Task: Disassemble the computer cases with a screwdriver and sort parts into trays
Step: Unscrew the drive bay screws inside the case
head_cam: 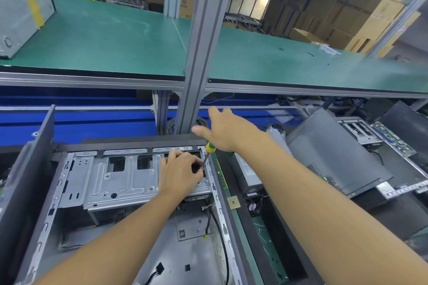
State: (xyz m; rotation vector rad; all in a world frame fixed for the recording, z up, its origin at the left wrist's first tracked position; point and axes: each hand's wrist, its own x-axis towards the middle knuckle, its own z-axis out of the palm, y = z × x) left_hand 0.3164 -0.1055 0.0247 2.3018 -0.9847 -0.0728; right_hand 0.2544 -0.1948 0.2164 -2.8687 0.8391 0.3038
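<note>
In the open computer case (69,192), the left hand (180,173) rests on the metal drive cage (120,180). Its fingers curl at the lower shaft of the screwdriver (209,149), just right of them, though a pinch cannot be confirmed. The right hand (228,132), fingers straight, covers the handle's top.

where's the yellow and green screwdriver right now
Head view, centre: the yellow-and-green-handled screwdriver stands tilted at the far right corner of the open grey metal computer case, handle under the right hand, tip beside the left hand and its curled fingers.
</note>
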